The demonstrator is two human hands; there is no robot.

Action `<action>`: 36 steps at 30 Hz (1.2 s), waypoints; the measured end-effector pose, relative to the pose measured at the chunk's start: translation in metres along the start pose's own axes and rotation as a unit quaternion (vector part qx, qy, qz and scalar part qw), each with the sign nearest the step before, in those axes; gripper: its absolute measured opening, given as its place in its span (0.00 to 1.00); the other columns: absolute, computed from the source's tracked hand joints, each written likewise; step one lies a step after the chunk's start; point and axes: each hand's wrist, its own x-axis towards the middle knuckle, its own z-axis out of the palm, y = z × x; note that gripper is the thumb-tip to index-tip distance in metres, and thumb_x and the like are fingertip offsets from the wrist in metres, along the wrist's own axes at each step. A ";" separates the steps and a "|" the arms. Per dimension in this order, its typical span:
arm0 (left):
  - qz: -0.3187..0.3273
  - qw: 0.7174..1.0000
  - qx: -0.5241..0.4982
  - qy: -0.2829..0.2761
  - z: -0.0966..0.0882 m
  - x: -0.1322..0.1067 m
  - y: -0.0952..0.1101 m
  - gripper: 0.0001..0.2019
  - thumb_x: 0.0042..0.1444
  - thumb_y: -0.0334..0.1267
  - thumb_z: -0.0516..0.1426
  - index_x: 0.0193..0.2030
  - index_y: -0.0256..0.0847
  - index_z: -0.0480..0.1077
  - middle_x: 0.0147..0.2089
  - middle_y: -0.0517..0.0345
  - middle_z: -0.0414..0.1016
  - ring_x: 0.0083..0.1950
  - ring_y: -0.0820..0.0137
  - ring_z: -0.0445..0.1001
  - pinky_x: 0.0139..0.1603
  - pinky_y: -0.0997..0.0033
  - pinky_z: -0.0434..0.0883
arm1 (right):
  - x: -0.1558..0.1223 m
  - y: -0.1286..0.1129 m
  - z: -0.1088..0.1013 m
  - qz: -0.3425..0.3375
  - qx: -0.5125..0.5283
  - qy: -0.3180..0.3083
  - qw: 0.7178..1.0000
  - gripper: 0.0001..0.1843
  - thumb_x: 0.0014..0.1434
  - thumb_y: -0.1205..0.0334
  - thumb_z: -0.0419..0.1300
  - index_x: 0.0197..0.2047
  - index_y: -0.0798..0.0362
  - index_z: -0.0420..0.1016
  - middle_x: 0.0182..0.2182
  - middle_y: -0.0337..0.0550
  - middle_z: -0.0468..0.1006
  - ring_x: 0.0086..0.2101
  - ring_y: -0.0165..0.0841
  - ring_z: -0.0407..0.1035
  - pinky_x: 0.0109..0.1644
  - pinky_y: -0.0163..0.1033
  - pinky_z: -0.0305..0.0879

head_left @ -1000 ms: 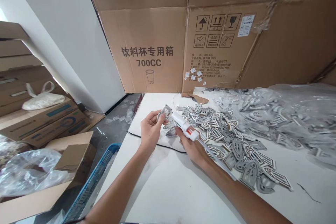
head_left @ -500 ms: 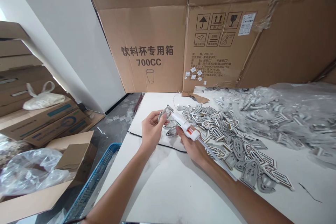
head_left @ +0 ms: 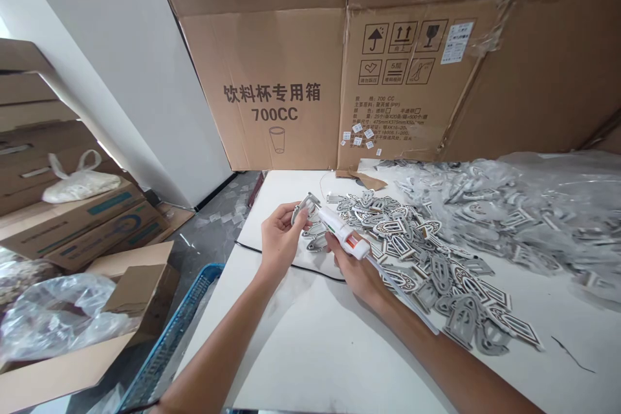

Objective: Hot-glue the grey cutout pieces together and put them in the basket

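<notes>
Between the thumb and fingers of my left hand point(head_left: 281, 238) is a small grey openwork piece point(head_left: 305, 205), tilted up off the table. My right hand point(head_left: 356, 270) is wrapped round a white hot glue gun point(head_left: 339, 228) with a long white glue stick point(head_left: 405, 296) trailing from its back. The gun's nozzle end is right by the grey piece; whether they touch I cannot tell. Beside and beyond my right hand spreads a heap of flat grey and white pointed-arch pieces point(head_left: 398, 233), some with brown patterns.
Plastic-wrapped pieces point(head_left: 485, 200) lie at the right of the white table point(head_left: 310, 362). A black cord point(head_left: 315, 272) crosses it. Large cardboard sheets point(head_left: 272, 45) stand behind. On the left are a blue basket point(head_left: 165, 336) and an open carton point(head_left: 140, 297) with plastic bags.
Both hands stay nearly in place, the grey piece and glue gun still held close together. Only a very slight shift shows.
</notes>
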 end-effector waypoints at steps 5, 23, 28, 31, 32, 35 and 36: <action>0.000 1.000 -0.005 -0.004 0.001 0.000 -0.002 0.19 0.57 0.51 0.71 0.46 0.38 0.81 0.35 0.54 0.84 0.34 0.69 0.79 0.38 0.69 0.77 | 0.002 0.002 0.000 -0.006 0.024 -0.021 0.999 0.29 0.62 0.30 0.60 0.28 0.47 0.65 0.17 0.30 0.61 0.19 0.31 0.54 0.26 0.38 0.52; -0.033 0.999 -0.026 -0.018 0.002 -0.001 0.004 0.20 0.54 0.52 0.72 0.45 0.38 0.81 0.35 0.53 0.84 0.34 0.67 0.79 0.37 0.67 0.77 | 0.000 -0.001 -0.002 -0.012 0.022 -0.011 1.000 0.30 0.62 0.31 0.60 0.26 0.48 0.64 0.19 0.32 0.63 0.22 0.31 0.57 0.29 0.39 0.56; -0.036 0.999 -0.025 -0.009 0.003 -0.002 0.002 0.20 0.55 0.52 0.72 0.46 0.38 0.81 0.37 0.52 0.84 0.35 0.67 0.80 0.40 0.66 0.78 | 0.001 0.006 -0.003 0.007 -0.008 0.007 1.000 0.28 0.62 0.31 0.62 0.34 0.49 0.75 0.19 0.32 0.65 0.22 0.34 0.61 0.29 0.40 0.57; 0.002 1.000 0.012 0.018 0.002 -0.003 0.002 0.20 0.57 0.52 0.70 0.48 0.40 0.80 0.38 0.53 0.85 0.36 0.65 0.81 0.43 0.64 0.78 | 0.002 0.007 -0.002 0.025 -0.004 0.007 1.000 0.29 0.62 0.30 0.62 0.37 0.50 0.78 0.17 0.30 0.61 0.19 0.33 0.57 0.28 0.40 0.55; 0.024 0.999 0.034 0.021 0.002 -0.004 0.003 0.18 0.58 0.51 0.69 0.48 0.41 0.81 0.39 0.53 0.85 0.38 0.64 0.81 0.45 0.63 0.78 | 0.001 0.008 -0.002 0.027 -0.002 0.005 1.000 0.29 0.62 0.29 0.61 0.38 0.50 0.79 0.16 0.29 0.60 0.19 0.32 0.55 0.27 0.40 0.55; 0.109 0.986 0.127 0.011 -0.002 -0.005 0.007 0.13 0.62 0.48 0.66 0.48 0.46 0.83 0.43 0.53 0.85 0.43 0.61 0.81 0.51 0.61 0.75 | 0.001 0.008 -0.003 0.034 -0.009 0.000 0.999 0.32 0.62 0.28 0.60 0.39 0.51 0.80 0.16 0.29 0.59 0.18 0.32 0.54 0.27 0.40 0.55; 0.135 0.979 0.153 0.007 -0.003 -0.005 0.008 0.11 0.62 0.47 0.66 0.48 0.48 0.83 0.43 0.53 0.85 0.43 0.60 0.80 0.52 0.61 0.74 | 0.001 0.008 -0.004 0.036 -0.016 0.000 0.999 0.32 0.62 0.27 0.59 0.39 0.51 0.81 0.16 0.30 0.60 0.18 0.33 0.55 0.27 0.40 0.55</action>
